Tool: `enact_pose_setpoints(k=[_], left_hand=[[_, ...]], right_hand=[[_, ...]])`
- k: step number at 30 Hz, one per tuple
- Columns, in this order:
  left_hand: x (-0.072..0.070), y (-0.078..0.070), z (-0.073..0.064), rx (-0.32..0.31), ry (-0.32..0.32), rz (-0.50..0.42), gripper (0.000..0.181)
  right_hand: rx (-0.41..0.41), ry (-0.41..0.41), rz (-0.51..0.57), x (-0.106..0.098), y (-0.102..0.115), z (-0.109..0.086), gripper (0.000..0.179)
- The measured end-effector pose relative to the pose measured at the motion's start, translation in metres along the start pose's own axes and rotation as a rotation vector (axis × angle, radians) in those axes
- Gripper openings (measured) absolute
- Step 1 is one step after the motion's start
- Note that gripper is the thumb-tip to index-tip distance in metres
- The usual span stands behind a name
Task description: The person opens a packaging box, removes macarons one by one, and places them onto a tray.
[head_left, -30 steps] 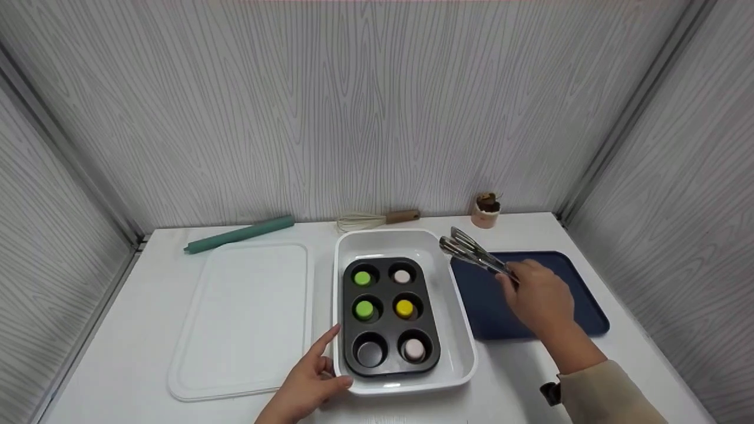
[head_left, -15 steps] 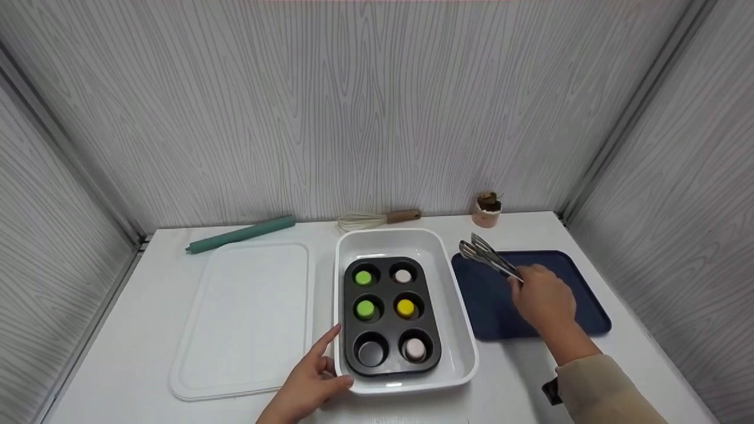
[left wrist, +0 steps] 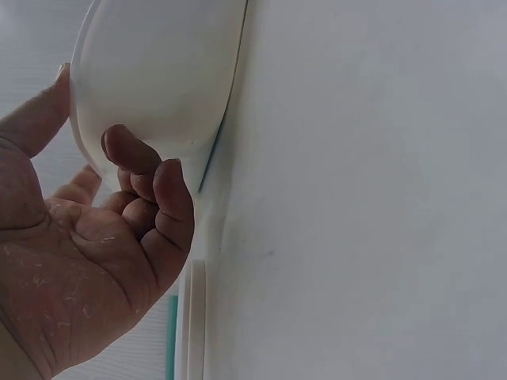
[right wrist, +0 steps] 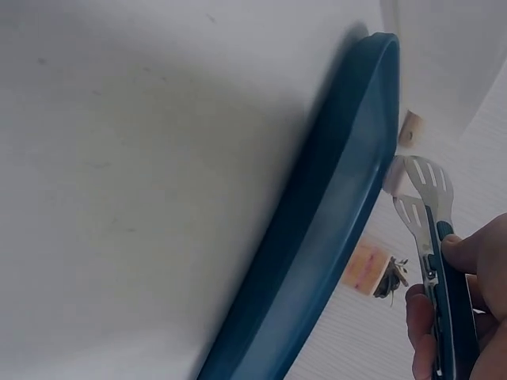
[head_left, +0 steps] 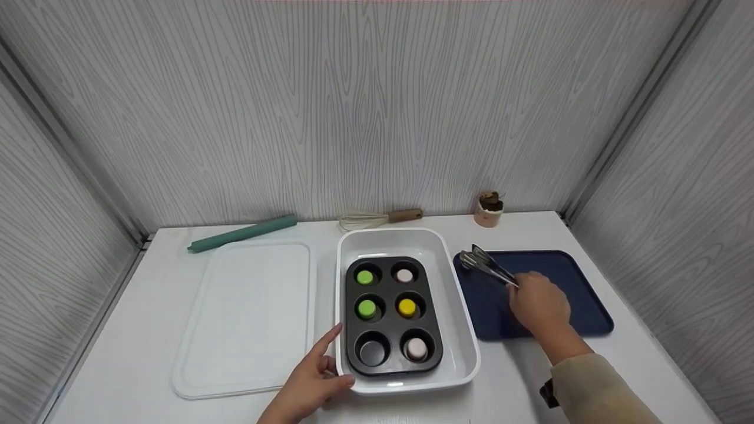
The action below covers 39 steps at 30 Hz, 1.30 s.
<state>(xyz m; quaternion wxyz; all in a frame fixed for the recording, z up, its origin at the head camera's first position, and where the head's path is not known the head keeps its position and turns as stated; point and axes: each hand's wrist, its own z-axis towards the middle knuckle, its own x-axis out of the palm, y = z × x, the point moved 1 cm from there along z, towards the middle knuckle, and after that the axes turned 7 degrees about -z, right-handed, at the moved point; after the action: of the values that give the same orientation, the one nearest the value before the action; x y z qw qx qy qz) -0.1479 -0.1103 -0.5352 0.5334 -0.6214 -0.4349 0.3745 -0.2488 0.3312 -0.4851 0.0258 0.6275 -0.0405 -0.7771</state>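
Note:
In the head view my left hand (head_left: pixel 312 377) holds the near left corner of a white rectangular tub (head_left: pixel 460 330), thumb and index finger at its rim. The hand's other fingers curl inward beneath the tub (left wrist: pixel 158 71) in the left wrist view. A dark muffin tin (head_left: pixel 390 330) sits inside; one cup is bare, and the others hold small green, pink and yellow round pieces. My right hand (head_left: pixel 539 303) grips metal tongs (head_left: pixel 489 268) over the dark blue tray (head_left: pixel 583 306). In the right wrist view a pale pinkish piece (right wrist: pixel 392 176) shows beside the tong heads; I cannot tell whether they pinch it.
A white lid-like board (head_left: pixel 250 318) lies left of the tub. Along the back are a green rolling pin (head_left: pixel 241 234), a whisk (head_left: pixel 380 219) and a small potted plant (head_left: pixel 489 211). Patterned panels (head_left: pixel 353 106) enclose the table's back and sides.
My right hand has carried the tongs from above the tub's right rim rightward and down over the blue tray, and the tongs' heads have drawn closer together. My left hand stays at the tub.

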Motion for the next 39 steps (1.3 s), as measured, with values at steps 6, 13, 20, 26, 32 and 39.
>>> enact_pose_setpoints(k=[6,13,20,26,32,39], left_hand=[[0.000,0.001,-0.001,0.004,-0.006,0.010,0.102],[0.000,0.001,-0.001,0.006,-0.007,-0.002,0.102],[0.001,0.000,-0.001,0.005,-0.008,0.004,0.102],[-0.001,0.001,-0.001,0.004,-0.006,0.002,0.102],[-0.001,0.001,-0.001,0.003,0.010,-0.030,0.102],[-0.001,0.001,0.000,-0.003,0.008,-0.028,0.102]], right_hand=[[0.032,0.043,-0.002,0.004,0.001,0.001,0.022],[0.053,0.066,0.003,0.008,0.001,0.001,0.023],[0.071,0.053,0.033,0.005,-0.001,-0.001,0.030],[0.101,0.058,0.084,-0.001,-0.005,-0.003,0.038],[0.082,-0.005,0.103,-0.003,-0.006,-0.009,0.038],[0.038,-0.124,0.147,-0.016,0.010,-0.013,0.031]])
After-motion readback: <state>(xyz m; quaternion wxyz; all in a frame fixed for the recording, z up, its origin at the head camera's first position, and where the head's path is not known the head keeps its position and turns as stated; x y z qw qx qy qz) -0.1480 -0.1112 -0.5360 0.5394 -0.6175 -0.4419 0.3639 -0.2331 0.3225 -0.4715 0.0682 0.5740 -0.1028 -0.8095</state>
